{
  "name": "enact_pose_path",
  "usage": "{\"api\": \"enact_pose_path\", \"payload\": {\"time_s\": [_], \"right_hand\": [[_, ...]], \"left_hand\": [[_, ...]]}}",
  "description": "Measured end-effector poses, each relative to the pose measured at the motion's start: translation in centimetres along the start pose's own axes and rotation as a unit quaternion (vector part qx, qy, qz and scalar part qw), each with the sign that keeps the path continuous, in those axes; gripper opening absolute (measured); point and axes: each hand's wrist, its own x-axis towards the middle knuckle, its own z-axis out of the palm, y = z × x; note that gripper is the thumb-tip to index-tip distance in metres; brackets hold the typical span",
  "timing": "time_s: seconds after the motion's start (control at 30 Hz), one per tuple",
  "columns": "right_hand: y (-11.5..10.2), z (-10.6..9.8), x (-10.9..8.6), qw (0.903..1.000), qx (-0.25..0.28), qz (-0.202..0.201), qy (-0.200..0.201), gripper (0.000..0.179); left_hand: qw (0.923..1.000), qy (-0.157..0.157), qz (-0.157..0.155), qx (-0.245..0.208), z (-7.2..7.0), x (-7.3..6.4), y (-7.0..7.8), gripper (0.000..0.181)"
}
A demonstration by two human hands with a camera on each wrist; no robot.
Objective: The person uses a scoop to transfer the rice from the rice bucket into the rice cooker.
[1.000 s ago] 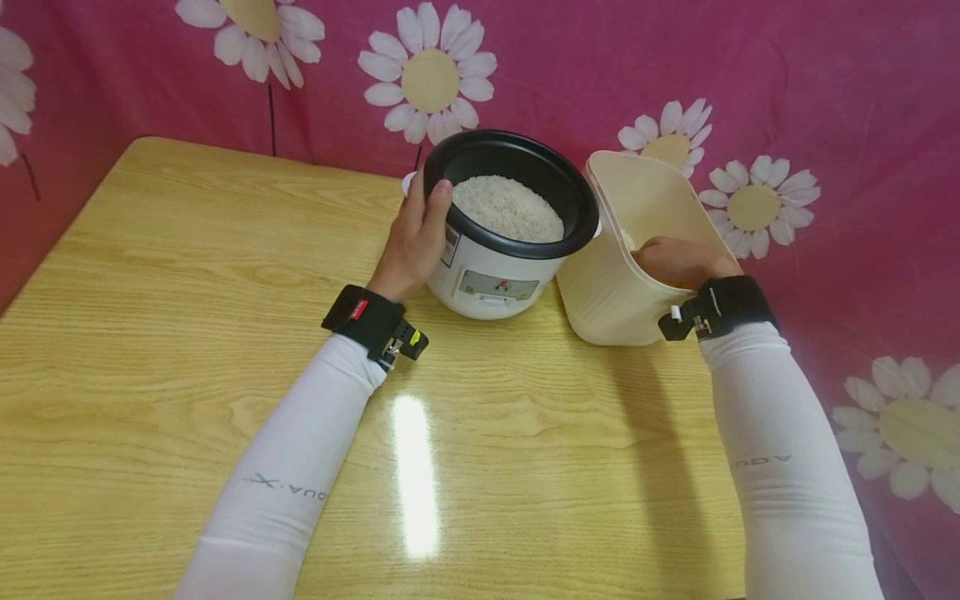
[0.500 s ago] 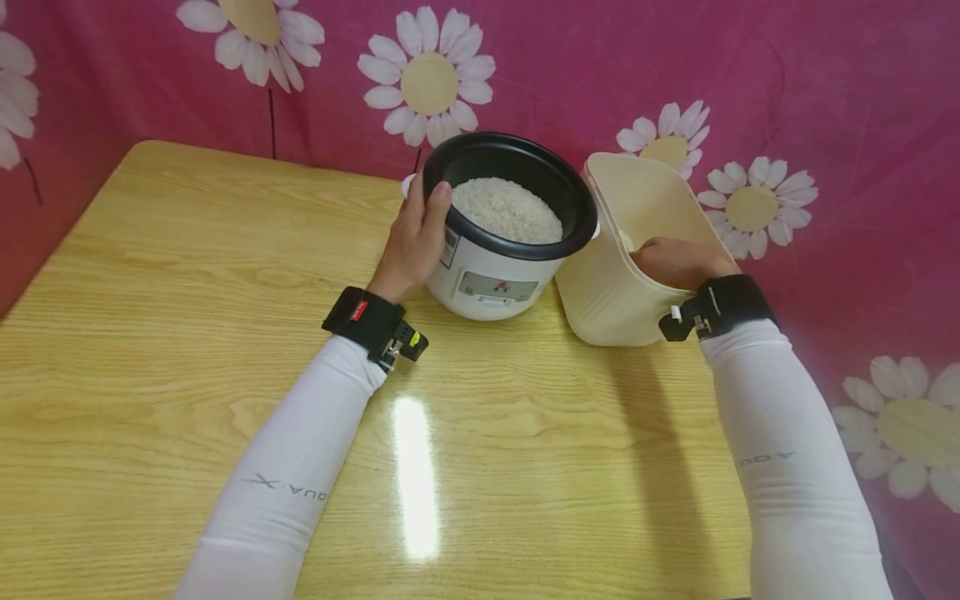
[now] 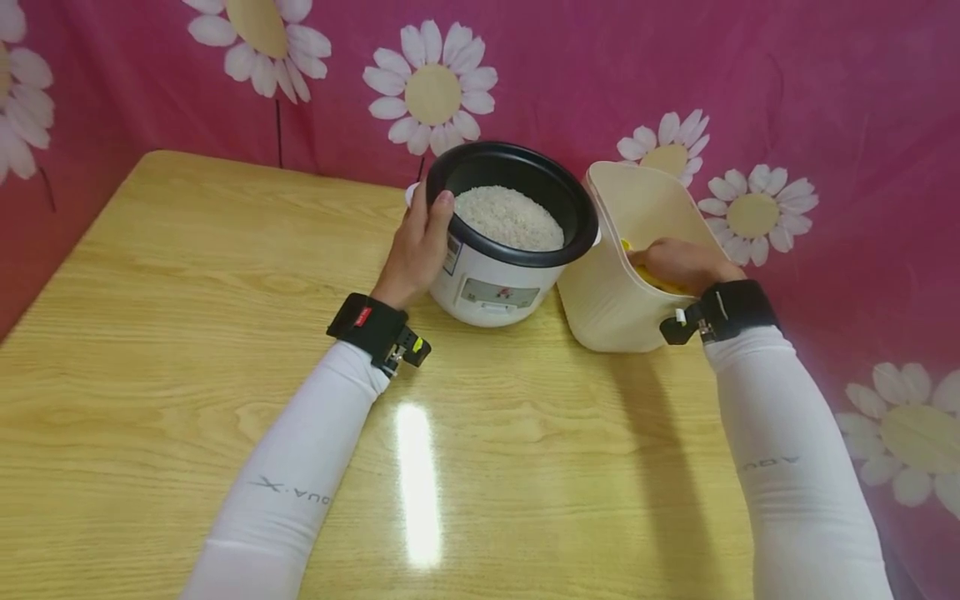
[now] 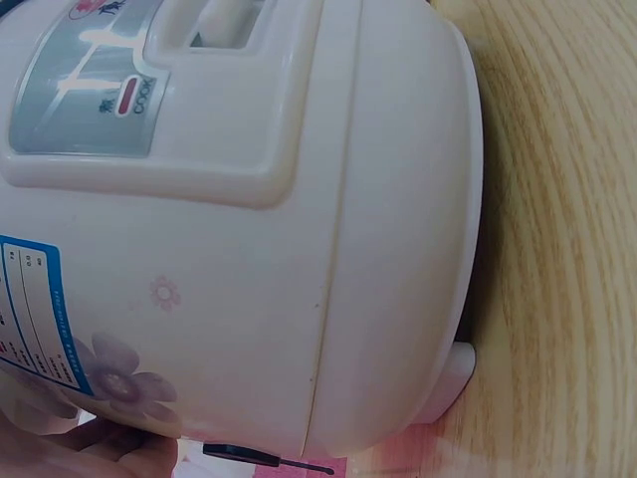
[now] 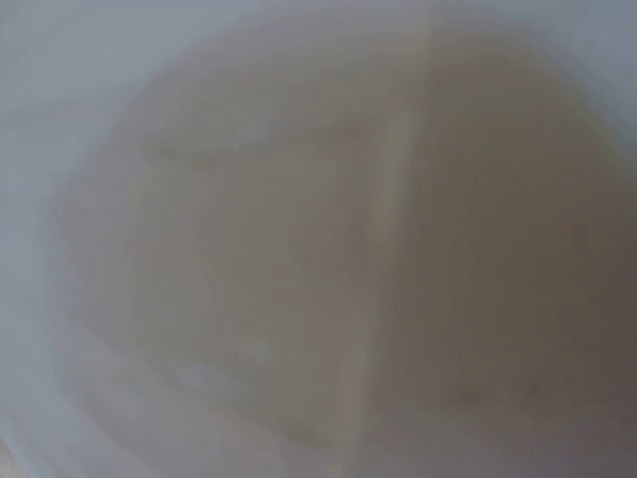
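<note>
A white rice cooker [image 3: 480, 292] with a black inner pot stands at the back of the table, holding a mound of white rice [image 3: 510, 218]. My left hand [image 3: 416, 242] grips its left side, thumb over the black rim. In the left wrist view the cooker's wall [image 4: 229, 259] fills most of the frame, with part of my left hand [image 4: 100, 453] low at the left. My right hand [image 3: 686, 262] is inside the mouth of a cream bin [image 3: 607, 300], gripping a yellow thing [image 3: 660, 282] mostly hidden by hand and bin wall. The right wrist view is blurred.
The cream bin stands close against the cooker's right side. Both are on a wooden table [image 3: 225, 333], with a pink cloth [image 3: 562, 75] with white flowers hanging behind. A dark, thin-stemmed shape [image 4: 239, 454] shows beyond the cooker in the left wrist view.
My right hand has risen slightly in the bin, and the yellow thing has come into sight around it. The left hand keeps its grip. The head view has tilted up slightly.
</note>
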Motion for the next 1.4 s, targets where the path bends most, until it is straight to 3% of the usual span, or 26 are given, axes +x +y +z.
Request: {"api": "enact_pose_path", "payload": {"time_s": [0.27, 0.6, 0.83, 1.2, 1.4], "right_hand": [[0.5, -0.2, 0.2, 0.9994, 0.031, 0.012, 0.002, 0.049], [-0.2, -1.0, -0.3, 0.9850, 0.161, 0.029, -0.053, 0.042], [0.0, -1.9, -0.9, 0.9787, 0.184, 0.028, -0.085, 0.045], [0.2, -3.3, -2.4, 0.9798, 0.189, 0.019, -0.062, 0.047], [1.3, -3.6, -3.0, 0.9748, 0.214, 0.022, -0.059, 0.045]], "left_hand": [[1.0000, -0.002, -0.002, -0.001, 0.1, -0.1, 0.0, 0.057], [0.9999, -0.007, -0.006, -0.004, -0.2, -0.2, 0.2, 0.058], [1.0000, -0.004, -0.001, 0.000, 0.0, -0.1, 0.1, 0.058], [1.0000, 0.004, -0.003, 0.005, -0.1, 0.0, 0.1, 0.060], [1.0000, -0.003, -0.002, 0.001, 0.0, -0.1, 0.1, 0.060]]}}
